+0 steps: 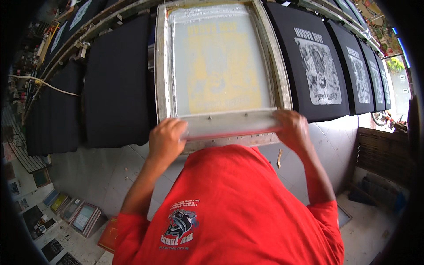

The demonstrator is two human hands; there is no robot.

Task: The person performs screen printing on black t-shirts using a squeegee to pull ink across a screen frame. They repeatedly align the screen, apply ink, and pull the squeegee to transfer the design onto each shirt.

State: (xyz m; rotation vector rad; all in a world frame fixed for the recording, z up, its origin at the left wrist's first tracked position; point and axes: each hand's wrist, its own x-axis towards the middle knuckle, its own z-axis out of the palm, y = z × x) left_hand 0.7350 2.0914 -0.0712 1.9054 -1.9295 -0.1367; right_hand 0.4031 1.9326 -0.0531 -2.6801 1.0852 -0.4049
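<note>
A wide squeegee (230, 123) lies crosswise over the near end of a screen-printing frame (279, 66). My left hand (168, 138) is closed round its left end. At the opposite end my right hand (292, 129), slightly blurred, grips it too. Inside the frame stretches a pale mesh (223, 62) with a yellowish stencil of lettering and a picture. White ink (207, 13) is smeared thickly along the far edge and down the left inner side. What lies under the screen is mostly hidden.
Plain black shirts (117, 84) lie on boards to the left. On the right, black shirts (319, 66) carry white prints. A pale cable (48, 86) crosses the far left boards. Several framed screens (86, 218) lean together at the lower left.
</note>
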